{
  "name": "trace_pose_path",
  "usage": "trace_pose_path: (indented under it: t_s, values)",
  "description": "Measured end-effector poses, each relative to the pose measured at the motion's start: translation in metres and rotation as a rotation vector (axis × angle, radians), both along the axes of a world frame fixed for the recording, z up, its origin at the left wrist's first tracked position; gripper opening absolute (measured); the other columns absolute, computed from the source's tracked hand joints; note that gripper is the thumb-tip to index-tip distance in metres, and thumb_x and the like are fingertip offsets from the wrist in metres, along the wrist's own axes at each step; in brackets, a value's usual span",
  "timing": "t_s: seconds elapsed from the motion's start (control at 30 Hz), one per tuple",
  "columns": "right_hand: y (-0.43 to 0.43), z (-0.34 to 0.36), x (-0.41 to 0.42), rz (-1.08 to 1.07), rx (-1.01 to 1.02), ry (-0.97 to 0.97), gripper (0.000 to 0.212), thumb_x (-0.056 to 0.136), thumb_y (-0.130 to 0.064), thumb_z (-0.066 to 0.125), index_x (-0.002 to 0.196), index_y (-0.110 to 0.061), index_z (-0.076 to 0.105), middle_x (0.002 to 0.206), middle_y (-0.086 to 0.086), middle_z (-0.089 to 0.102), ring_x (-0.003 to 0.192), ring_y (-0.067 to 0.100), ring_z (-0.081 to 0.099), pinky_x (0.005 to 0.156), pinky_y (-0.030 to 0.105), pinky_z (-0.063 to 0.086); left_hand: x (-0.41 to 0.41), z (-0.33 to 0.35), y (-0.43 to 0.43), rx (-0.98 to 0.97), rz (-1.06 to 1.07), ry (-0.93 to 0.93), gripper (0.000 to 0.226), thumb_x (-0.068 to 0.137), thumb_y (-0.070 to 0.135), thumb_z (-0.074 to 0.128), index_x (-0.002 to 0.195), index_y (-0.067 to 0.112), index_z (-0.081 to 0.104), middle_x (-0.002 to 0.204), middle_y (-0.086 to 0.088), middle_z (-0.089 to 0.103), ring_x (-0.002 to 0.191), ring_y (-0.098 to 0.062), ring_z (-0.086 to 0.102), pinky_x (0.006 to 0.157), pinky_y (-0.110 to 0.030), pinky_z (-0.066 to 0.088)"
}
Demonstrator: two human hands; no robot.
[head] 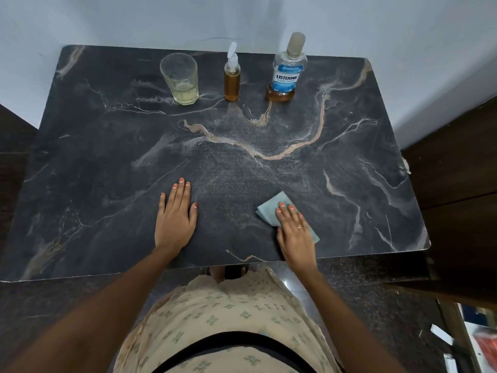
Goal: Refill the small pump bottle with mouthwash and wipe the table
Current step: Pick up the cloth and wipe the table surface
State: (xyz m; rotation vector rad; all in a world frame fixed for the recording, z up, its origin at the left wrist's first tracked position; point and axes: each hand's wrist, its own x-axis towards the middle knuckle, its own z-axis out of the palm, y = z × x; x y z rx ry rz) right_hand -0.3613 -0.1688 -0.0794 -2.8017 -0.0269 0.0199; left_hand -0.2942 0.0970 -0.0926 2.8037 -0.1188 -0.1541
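Observation:
A small pump bottle (232, 82) with a white pump and amber liquid stands upright at the back of the dark marble table (349, 157). To its right stands a Listerine mouthwash bottle (287, 74), capped, with a little amber liquid at the bottom. My left hand (176, 216) lies flat on the table near the front edge, fingers together, holding nothing. My right hand (294, 232) presses flat on a folded light-blue cloth (271, 208) near the front edge; part of the cloth is hidden under the palm.
A clear glass (180, 79) with a little pale liquid stands at the back left of the pump bottle. A pale wall runs behind the table. Dark wooden furniture (457, 184) stands close on the right, more dark furniture on the left.

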Motion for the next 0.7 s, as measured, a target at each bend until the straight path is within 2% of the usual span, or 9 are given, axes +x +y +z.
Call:
trace_pose_path:
  t_s: [0.1, 0.2, 0.4, 0.5, 0.6, 0.7]
  values:
    - [-0.029, -0.001, 0.007, -0.165, -0.003, -0.005, 0.043, 0.088, -0.001, 0.053, 0.13, -0.002, 0.045, 0.14, 0.016, 0.043, 0.133, 0.034, 0.036, 0.11, 0.044, 0.023, 0.0, 0.0, 0.001, 0.008, 0.001, 0.003, 0.057, 0.092, 0.035, 0.019, 0.144, 0.011, 0.015, 0.154, -0.005, 0.015, 0.142, -0.015, 0.009, 0.117, -0.04, 0.004]
    - [-0.052, -0.001, 0.029, -0.317, -0.022, 0.03, 0.044, 0.095, -0.009, 0.041, 0.138, -0.003, 0.032, 0.149, 0.014, 0.029, 0.14, 0.028, 0.022, 0.116, 0.04, 0.012, 0.0, 0.0, 0.0, 0.02, 0.005, 0.003, 0.058, 0.091, 0.037, 0.015, 0.144, 0.012, 0.014, 0.154, -0.005, 0.014, 0.142, -0.015, 0.008, 0.117, -0.04, 0.003]
    - [-0.04, 0.0, 0.085, -0.482, -0.047, 0.072, 0.045, 0.099, -0.015, 0.028, 0.141, -0.002, 0.021, 0.153, 0.016, 0.018, 0.142, 0.029, 0.01, 0.117, 0.042, 0.004, 0.0, -0.001, 0.0, 0.018, 0.009, -0.004, 0.063, 0.089, 0.042, 0.008, 0.144, 0.012, 0.014, 0.154, -0.004, 0.015, 0.142, -0.015, 0.009, 0.116, -0.039, 0.003]
    - [-0.01, 0.0, 0.107, -0.398, -0.057, 0.109, 0.046, 0.099, -0.015, 0.023, 0.143, -0.003, 0.013, 0.154, 0.016, 0.009, 0.143, 0.027, 0.004, 0.116, 0.038, -0.004, 0.001, -0.002, -0.001, 0.02, 0.009, -0.002, 0.063, 0.089, 0.042, 0.009, 0.144, 0.012, 0.014, 0.154, -0.004, 0.015, 0.142, -0.015, 0.009, 0.116, -0.039, 0.003]
    - [0.039, -0.004, 0.113, -0.174, -0.031, 0.092, 0.047, 0.1, -0.016, 0.02, 0.143, -0.005, 0.007, 0.155, 0.014, 0.004, 0.143, 0.025, -0.002, 0.113, 0.033, -0.011, 0.001, -0.002, 0.0, 0.017, 0.014, 0.002, 0.062, 0.089, 0.041, 0.01, 0.144, 0.012, 0.015, 0.154, -0.005, 0.017, 0.142, -0.015, 0.01, 0.116, -0.04, 0.004]
    - [0.068, -0.009, 0.103, -0.02, -0.005, 0.091, 0.047, 0.1, -0.016, 0.023, 0.144, -0.005, 0.008, 0.155, 0.013, 0.004, 0.144, 0.023, -0.002, 0.113, 0.031, -0.012, 0.001, -0.001, 0.0, 0.024, 0.011, 0.003, 0.061, 0.09, 0.04, 0.011, 0.144, 0.012, 0.017, 0.153, -0.005, 0.019, 0.141, -0.017, 0.013, 0.116, -0.04, 0.005]
